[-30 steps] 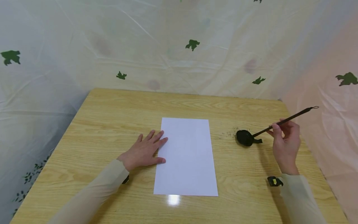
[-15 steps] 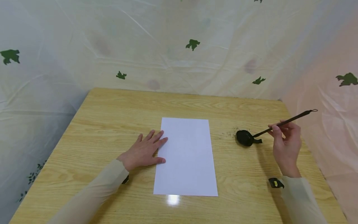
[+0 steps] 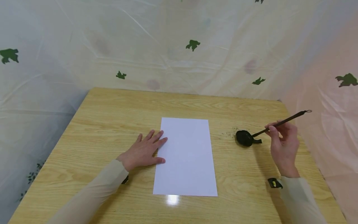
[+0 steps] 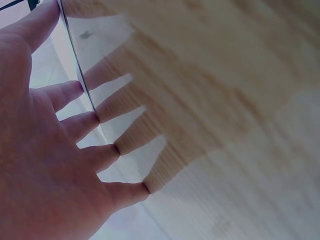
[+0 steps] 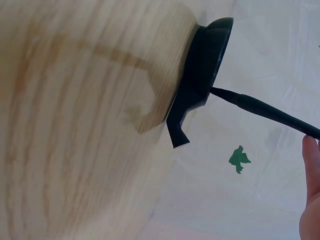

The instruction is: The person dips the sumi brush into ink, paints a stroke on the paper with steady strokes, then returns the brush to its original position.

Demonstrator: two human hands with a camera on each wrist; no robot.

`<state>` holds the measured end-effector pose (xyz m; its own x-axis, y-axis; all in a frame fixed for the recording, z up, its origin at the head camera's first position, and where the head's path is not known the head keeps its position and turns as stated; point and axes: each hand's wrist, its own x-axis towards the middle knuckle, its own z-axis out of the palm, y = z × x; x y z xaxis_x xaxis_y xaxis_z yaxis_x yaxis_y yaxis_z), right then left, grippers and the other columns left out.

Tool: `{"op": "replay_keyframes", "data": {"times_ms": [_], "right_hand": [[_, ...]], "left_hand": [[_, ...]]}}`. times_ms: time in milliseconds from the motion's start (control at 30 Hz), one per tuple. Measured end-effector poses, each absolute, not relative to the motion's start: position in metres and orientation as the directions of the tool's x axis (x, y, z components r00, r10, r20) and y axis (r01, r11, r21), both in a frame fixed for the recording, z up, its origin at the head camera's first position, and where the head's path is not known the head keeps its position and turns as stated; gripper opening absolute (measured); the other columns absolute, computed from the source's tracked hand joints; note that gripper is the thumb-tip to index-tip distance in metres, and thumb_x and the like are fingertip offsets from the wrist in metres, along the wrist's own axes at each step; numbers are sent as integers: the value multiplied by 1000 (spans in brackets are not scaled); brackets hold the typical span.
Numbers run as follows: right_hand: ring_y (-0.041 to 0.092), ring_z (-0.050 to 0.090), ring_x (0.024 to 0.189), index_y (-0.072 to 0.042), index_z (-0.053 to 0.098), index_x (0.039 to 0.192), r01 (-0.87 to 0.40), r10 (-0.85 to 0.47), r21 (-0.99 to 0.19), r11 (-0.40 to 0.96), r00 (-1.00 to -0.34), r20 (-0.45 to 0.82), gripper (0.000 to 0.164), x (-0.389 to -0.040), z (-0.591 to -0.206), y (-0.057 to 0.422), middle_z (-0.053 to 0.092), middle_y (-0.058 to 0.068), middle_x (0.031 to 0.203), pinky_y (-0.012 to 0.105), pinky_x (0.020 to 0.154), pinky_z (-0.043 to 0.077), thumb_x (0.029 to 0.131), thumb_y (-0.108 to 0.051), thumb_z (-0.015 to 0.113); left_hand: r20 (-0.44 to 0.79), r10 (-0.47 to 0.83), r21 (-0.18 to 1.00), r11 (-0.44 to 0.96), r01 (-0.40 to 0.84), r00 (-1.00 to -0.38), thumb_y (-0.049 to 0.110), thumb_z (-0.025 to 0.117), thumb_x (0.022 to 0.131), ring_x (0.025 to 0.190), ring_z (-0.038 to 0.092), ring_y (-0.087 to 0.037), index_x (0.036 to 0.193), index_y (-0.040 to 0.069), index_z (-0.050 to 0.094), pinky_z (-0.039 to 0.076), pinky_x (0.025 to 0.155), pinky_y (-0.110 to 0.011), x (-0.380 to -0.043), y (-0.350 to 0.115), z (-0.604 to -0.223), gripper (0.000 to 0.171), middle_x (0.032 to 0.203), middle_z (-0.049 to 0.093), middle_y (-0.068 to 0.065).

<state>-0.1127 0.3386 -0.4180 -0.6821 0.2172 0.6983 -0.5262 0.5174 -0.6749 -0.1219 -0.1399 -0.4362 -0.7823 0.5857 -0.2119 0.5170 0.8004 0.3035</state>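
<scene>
A white sheet of paper (image 3: 185,158) lies on the wooden table. My left hand (image 3: 143,153) rests on its left edge with fingers spread; in the left wrist view the fingertips of that hand (image 4: 45,150) meet the surface. To the right stands a small black dish (image 3: 243,139) with a short curved handle, seen side-on as a black dish (image 5: 202,60) in the right wrist view. My right hand (image 3: 286,149) pinches the dark shaft of a writing brush (image 3: 291,119), which has a hanging loop at its top. The brush slants, its bristle end down inside the dish and hidden by the rim.
Small dark specks or marks (image 3: 230,133) dot the table just left of the dish. Pale sheeting (image 3: 167,46) with green bird shapes hangs behind the table (image 3: 117,109) and along both sides. Light glares near the paper's front edge.
My right hand has shifted slightly down, then left, and the brush's looped end has come lower and further left. The left hand, paper and dish stay where they were.
</scene>
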Motion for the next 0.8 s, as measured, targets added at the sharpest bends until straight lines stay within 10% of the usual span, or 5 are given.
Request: {"op": "replay_keyframes", "data": {"times_ms": [800], "right_hand": [[2, 68, 94, 23, 45, 127, -485, 239, -691, 535, -698, 675, 36, -116, -422, 344, 64, -10, 107, 13, 82, 54, 95, 17, 60]], "left_hand": [[-210, 589, 314, 797, 516, -781, 57, 66, 96, 156, 12, -44, 163, 15, 35, 16, 114, -77, -122, -140, -436, 85, 172, 19, -12]]}}
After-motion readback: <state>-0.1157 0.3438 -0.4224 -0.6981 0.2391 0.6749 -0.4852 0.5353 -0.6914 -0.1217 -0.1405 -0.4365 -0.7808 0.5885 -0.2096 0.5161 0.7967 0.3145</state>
